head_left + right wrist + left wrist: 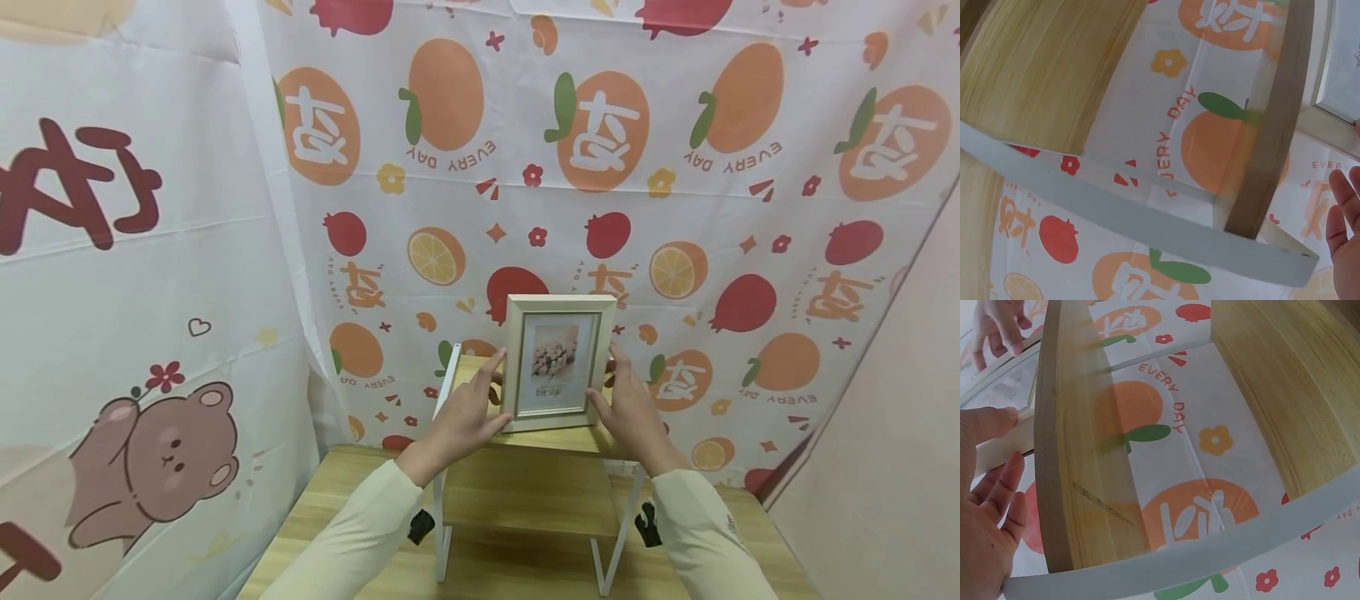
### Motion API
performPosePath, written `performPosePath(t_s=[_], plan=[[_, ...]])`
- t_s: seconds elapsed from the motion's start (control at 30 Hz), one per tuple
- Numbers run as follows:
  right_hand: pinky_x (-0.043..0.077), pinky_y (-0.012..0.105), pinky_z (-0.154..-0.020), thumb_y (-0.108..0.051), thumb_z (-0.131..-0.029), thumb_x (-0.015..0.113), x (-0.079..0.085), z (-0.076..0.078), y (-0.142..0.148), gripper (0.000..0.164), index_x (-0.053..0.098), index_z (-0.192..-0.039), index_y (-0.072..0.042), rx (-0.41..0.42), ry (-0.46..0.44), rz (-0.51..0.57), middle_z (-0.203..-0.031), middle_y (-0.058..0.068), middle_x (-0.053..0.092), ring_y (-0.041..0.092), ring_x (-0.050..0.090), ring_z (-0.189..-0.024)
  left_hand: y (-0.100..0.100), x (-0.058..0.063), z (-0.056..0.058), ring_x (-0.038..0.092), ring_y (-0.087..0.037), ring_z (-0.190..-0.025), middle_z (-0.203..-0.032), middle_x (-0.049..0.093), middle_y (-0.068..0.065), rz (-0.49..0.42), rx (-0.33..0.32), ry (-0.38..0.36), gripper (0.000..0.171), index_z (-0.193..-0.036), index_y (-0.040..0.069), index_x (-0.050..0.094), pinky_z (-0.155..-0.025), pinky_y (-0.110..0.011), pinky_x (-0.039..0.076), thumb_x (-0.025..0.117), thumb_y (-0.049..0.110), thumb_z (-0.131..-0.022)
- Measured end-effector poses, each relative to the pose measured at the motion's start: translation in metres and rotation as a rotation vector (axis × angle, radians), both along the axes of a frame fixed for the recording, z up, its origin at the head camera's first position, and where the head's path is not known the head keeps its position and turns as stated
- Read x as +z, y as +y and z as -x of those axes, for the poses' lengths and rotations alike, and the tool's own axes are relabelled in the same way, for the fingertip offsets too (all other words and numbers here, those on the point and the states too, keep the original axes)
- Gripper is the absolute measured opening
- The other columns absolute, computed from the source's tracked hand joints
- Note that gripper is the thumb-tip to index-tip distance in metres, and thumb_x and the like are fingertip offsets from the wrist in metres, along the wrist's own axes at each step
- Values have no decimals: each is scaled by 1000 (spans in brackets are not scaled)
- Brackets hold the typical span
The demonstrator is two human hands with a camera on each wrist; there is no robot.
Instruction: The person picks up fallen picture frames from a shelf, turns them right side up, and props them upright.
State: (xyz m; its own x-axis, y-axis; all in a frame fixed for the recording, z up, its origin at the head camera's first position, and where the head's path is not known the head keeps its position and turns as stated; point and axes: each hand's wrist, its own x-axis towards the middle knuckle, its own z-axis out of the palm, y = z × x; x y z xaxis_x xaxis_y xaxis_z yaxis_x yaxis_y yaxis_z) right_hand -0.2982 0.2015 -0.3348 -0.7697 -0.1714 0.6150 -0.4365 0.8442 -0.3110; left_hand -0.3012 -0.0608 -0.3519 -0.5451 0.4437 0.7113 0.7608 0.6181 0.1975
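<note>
A cream picture frame (514,367) stands nearly upright at the top of a small two-tier wooden shelf (532,492), leaning slightly back. Behind its glass is a print of pale flowers (555,357) with lettering beneath. My left hand (465,414) holds the frame's left side, thumb low on the front and fingers toward the back. On the opposite side, my right hand (633,412) grips the edge with the thumb at the front. The left wrist view catches the frame's corner (1005,442) beside the left thumb. Only part of the right hand (1349,244) shows in the right wrist view.
The shelf has white metal side legs (444,533) and stands on a wood-grain table (337,508). A fruit-print cloth (517,208) hangs close behind it. Another cloth with a bear (168,458) hangs at left, and a plain pale panel (885,375) at right.
</note>
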Motion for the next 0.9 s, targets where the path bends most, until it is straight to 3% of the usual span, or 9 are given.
performPosePath(t_s=[0.23, 0.47, 0.73, 0.9], plan=[[49, 43, -68, -15, -92, 65, 16, -5, -3, 69, 26, -145, 4, -25, 110, -16, -109, 20, 59, 30, 61, -84, 0, -1, 0, 65, -14, -78, -105, 65, -8, 2, 10, 9, 97, -151, 7, 15, -66, -26, 52, 79, 11, -79], [38, 28, -46, -20, -95, 61, 43, -12, -14, 59, 32, -144, -1, -66, 161, 31, -103, 15, 59, 26, 61, -72, -1, -1, -1, 65, -14, -78, -106, 65, -8, -3, 7, 8, 97, -151, 8, 15, -67, -28, 51, 80, 11, -78], [37, 28, -49, -30, -96, 60, 78, -24, -45, 58, 38, -143, -4, -33, 163, 50, -100, 13, 58, 21, 53, -67, -2, -3, 1, 65, -14, -79, -108, 65, -8, -2, 15, 10, 99, -151, 9, 15, -67, -28, 52, 81, 12, -78], [40, 29, -48, -35, -94, 62, 93, -28, -66, 60, 42, -143, -6, -38, 167, -23, -97, 12, 60, 19, 48, -59, -2, -4, 3, 65, -14, -77, -107, 66, -9, -14, -4, 40, 100, -151, 10, 15, -66, -27, 53, 81, 10, -76]])
